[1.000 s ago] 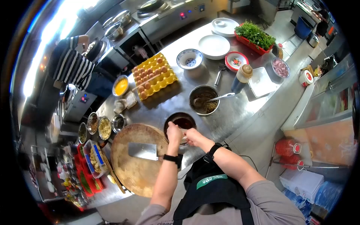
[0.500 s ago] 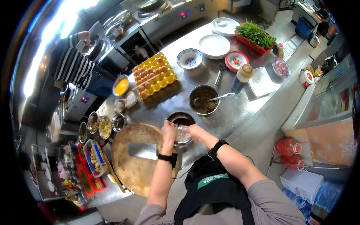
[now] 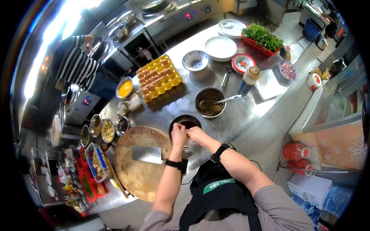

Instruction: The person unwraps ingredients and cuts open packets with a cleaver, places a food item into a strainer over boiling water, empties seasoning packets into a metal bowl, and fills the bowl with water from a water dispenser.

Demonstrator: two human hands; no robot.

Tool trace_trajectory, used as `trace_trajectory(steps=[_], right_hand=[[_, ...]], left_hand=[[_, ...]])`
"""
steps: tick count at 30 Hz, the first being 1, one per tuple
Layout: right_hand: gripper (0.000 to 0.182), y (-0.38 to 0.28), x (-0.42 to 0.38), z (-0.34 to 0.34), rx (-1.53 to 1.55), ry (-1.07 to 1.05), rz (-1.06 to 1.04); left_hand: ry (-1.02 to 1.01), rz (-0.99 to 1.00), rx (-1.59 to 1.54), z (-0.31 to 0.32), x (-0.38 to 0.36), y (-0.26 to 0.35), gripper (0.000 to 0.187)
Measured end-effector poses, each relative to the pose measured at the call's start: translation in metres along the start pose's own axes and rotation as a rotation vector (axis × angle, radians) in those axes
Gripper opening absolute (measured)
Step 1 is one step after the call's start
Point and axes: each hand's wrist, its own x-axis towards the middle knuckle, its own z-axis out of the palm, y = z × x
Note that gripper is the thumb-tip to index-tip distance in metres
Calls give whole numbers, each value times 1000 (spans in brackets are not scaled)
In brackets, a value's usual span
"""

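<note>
My left hand [image 3: 178,134] and my right hand [image 3: 197,136] meet over a metal bowl [image 3: 172,124] holding dark liquid [image 3: 188,124]. Both hands are closed, fingertips pinched together. Between and under them a thin, clear, plastic-like piece is mostly hidden by the fingers. To the left lies a round wooden chopping board [image 3: 135,177] with a cleaver [image 3: 147,154] on it, its blade lying flat. Beyond the bowl stands a metal pot [image 3: 197,101] with brown minced contents and a spoon [image 3: 230,98].
A yellow egg tray [image 3: 172,82], a bowl of beaten egg [image 3: 125,88], a patterned bowl [image 3: 195,61], white plates [image 3: 220,47], a sauce bottle [image 3: 248,81] and a red basket of greens [image 3: 263,37] share the steel table. Another person [image 3: 75,65] stands at the left.
My hands have drawn closer together over the bowl, my left hand shifting right. The clear piece that showed between them is now mostly covered. The other person's arm has shifted slightly.
</note>
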Motion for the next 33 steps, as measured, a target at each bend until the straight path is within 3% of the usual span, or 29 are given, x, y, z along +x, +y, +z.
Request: trace_trajectory(steps=[2,3,5,7,10,12,16,18,20,21,24,25,26,31,33], right_hand=[[33,8,2,4,-433,124,-629],[33,4,-3,4,-201,75,-379],[32,-14,-12,-1,27,24,-129],[31,-57,-19,-16,354,-52,489],[30,-75,-23,-33,480,-110,636],[28,-72,-22,-35,548,-116,583],[24,-80,-14,-30,335,-82,549],[23,-86,-11,-31,205,-20,500],[21,-80,-13,-37,218,-15,489],[20,-69,-19,-38,274,-50,497],[22,-66,-26,-52,380,-90,484],[23,-70,-34,-56,429,-93,401],[25,-79,-39,-63,476,-95,315],[26,-104,-64,-93,414,-13,258],[26,-112,-71,-112,405,56,219]], left_hand=[[-27,30,-49,2,-1,-7,14],[-36,39,-64,2,-3,-8,13],[-41,48,-82,1,-3,-9,12],[-18,112,34,0,1,-13,10],[-2,105,123,-11,7,-13,9],[-43,63,32,-14,7,-13,10],[-131,8,-47,0,5,-15,14],[-63,-59,-37,-4,5,-13,15],[-47,6,-251,-8,16,-37,15],[-70,-58,-350,-25,6,-15,13],[-66,54,-414,-34,4,-22,16],[-138,-62,-531,-41,-3,-19,21],[-136,-58,-538,-48,-9,-15,21],[-94,-288,-783,-53,-51,-29,32],[-182,-261,-641,-50,-74,-33,32]])
